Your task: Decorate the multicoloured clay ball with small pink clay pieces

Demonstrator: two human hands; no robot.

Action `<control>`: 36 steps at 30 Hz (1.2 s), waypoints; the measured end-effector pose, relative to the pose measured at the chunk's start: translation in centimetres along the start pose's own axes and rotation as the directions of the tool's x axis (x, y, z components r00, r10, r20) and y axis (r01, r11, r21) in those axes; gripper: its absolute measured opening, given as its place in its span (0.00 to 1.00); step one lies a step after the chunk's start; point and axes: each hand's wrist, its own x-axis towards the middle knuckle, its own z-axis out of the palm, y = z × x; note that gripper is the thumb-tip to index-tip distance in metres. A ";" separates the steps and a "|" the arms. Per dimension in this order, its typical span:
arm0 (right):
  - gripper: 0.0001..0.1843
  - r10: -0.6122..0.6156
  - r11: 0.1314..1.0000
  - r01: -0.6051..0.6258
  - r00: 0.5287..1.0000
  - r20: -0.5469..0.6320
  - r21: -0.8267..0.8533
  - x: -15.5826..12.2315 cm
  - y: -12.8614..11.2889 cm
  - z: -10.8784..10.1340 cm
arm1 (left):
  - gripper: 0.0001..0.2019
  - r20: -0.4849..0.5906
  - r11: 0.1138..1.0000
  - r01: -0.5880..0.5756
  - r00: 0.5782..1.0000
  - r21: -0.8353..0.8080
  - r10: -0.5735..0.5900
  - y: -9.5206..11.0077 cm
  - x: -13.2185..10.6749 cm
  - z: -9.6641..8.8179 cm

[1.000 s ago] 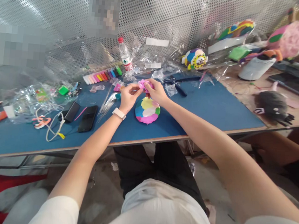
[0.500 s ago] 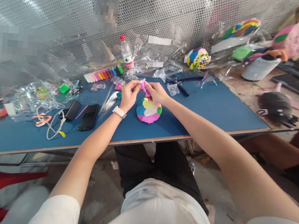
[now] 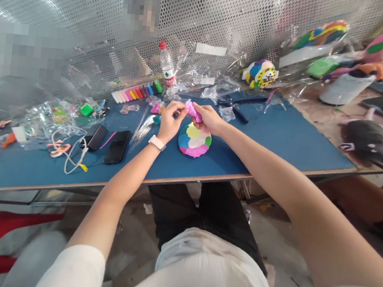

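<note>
A soft lump of pink-purple modelling clay is held above the table between both hands. My right hand wraps its fingers and thumb round the lump. At the lump's left end, my left hand has its thumb and fingertips pinched together on the clay. Just below the hands lies a round piece covered in patches of yellow, white, blue, green and pink clay. Left of the left hand sits a small pink bit with a teal bit beneath it.
Behind the hands are a row of coloured clay sticks, a red-capped water bottle and navy-handled pliers. A phone and white cable lie left. A clay-covered figure and a dark grey figure are right.
The view has shifted slightly, so the table's contents sit a little further right. Both hands stay on the pink clay, whose lump now looks more stretched out between them.
</note>
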 end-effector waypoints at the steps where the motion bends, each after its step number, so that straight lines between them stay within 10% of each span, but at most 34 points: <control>1: 0.30 0.022 1.000 -0.022 1.000 0.015 0.011 0.1 0.1 0.0 | 0.24 0.010 1.000 -0.002 1.000 -0.001 0.002 0.0 0.0 -0.1; 19: 0.27 0.068 0.997 -0.069 0.998 0.003 0.035 -0.7 -1.3 0.0 | 0.23 0.010 0.993 0.059 0.998 -0.104 -0.059 1.0 -0.4 0.2; 27: 0.27 0.187 0.973 -0.200 0.975 0.119 0.114 -0.9 -2.0 -0.8 | 0.20 0.135 0.989 -0.132 0.983 0.072 0.122 2.3 -0.3 -0.9; 36: 0.18 -0.064 0.994 0.066 0.998 -0.023 0.088 -0.8 -2.5 -0.5 | 0.23 0.029 0.994 -0.043 0.999 0.100 0.040 0.3 0.2 -0.7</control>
